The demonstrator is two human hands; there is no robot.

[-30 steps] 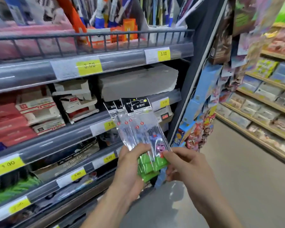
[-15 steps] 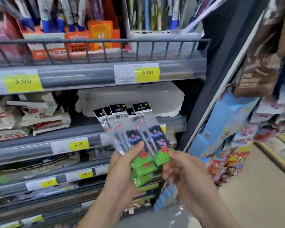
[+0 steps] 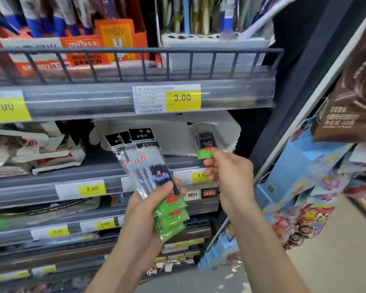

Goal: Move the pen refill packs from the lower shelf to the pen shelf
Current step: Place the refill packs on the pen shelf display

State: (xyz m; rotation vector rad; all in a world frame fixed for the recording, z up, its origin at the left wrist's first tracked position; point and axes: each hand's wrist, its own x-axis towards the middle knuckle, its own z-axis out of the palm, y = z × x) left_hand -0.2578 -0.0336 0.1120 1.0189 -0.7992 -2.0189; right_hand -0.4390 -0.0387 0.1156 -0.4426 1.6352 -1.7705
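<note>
My left hand grips a fanned bundle of pen refill packs, clear sleeves with black headers and green bottoms, held upright in front of the middle shelves. My right hand pinches a single refill pack by its green bottom end, raised to the right of the bundle, in front of a white box. Above both hands runs the pen shelf with its dark wire rail, where pens stand in an orange display box and a white holder.
Price strips with yellow tags front each shelf. A white box and opened cartons lie on the shelf below. Hanging packets and blue boxes crowd the right side. The aisle floor lies lower right.
My right hand has pulled one pack off the bundle and lifted it up and to the right. The view has come closer to the shelves and tilted upward.
</note>
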